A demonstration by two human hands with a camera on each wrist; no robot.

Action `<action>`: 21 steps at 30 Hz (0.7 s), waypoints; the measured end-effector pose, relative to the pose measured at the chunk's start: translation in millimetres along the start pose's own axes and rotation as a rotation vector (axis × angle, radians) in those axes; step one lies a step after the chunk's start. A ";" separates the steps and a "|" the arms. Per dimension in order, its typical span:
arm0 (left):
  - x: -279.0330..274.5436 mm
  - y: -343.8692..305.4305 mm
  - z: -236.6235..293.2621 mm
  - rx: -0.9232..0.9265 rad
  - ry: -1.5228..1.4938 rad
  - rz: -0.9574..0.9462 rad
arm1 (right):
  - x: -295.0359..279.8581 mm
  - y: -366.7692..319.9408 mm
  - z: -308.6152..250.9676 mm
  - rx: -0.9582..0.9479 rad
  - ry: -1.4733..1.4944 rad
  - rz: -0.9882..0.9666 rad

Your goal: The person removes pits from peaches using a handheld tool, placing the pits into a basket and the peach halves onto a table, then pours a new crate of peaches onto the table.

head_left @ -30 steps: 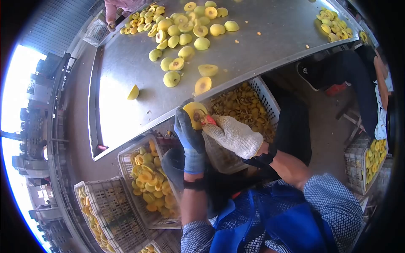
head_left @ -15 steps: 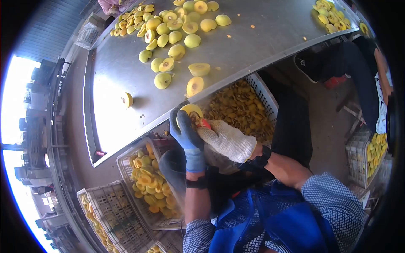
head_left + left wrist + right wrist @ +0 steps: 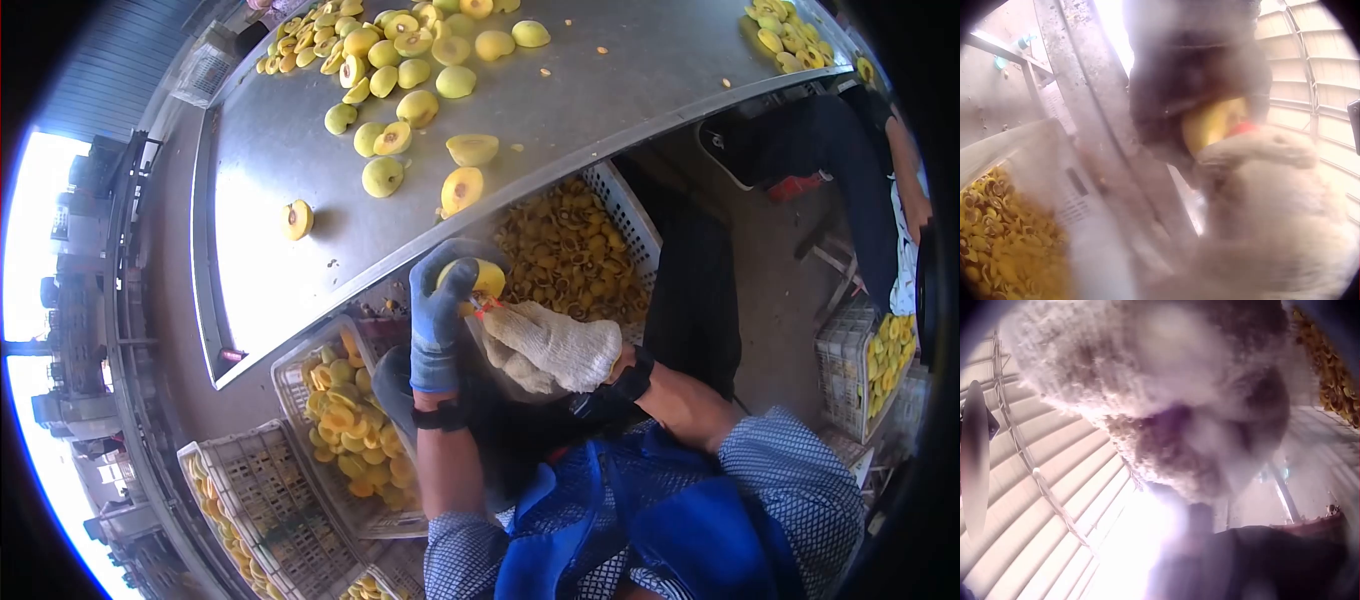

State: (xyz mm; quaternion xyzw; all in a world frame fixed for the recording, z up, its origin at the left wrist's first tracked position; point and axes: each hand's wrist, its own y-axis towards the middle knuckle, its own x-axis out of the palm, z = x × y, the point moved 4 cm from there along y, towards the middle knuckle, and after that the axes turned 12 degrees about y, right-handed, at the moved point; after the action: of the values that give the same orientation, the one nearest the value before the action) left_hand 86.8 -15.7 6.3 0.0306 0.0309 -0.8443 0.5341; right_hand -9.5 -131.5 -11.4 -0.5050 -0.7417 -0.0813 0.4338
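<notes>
In the head view my left hand, in a blue glove with dark fingers, grips a yellow peach half beside the table's front edge. My right hand, in a thick off-white knit glove, holds a small tool with a red handle against the fruit. Most of the tool is hidden by the glove and the peach. The left wrist view shows the dark glove around the peach half, with the off-white glove close below. Blur and the glove fill much of the right wrist view.
More peach halves are scattered over the metal table, one lying apart at left. Under the edge stands a crate of brown-yellow scraps. Crates of peach halves stand at lower left. Another person's leg is at right.
The held peach half has turned, so its cut face no longer points up at the head camera. The lone half on the table has rolled round to show its cut face.
</notes>
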 end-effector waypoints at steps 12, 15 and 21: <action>33.1 -4.9 -9.4 0.096 -0.407 -0.041 | 17.1 -15.5 10.9 0.117 0.413 -0.108; 44.1 -5.1 -7.6 0.064 -0.550 -0.060 | 10.1 -16.7 8.4 0.062 0.308 -0.004; -17.2 -22.6 -5.0 -0.043 -0.525 0.492 | -28.1 -22.9 0.1 0.141 0.211 -0.062</action>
State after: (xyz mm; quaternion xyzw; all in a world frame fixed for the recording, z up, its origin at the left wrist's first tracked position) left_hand 73.8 9.8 3.3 -0.1921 -0.0981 -0.6687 0.7116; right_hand -25.1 -161.4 -24.5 -0.4387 -0.7112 -0.0950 0.5411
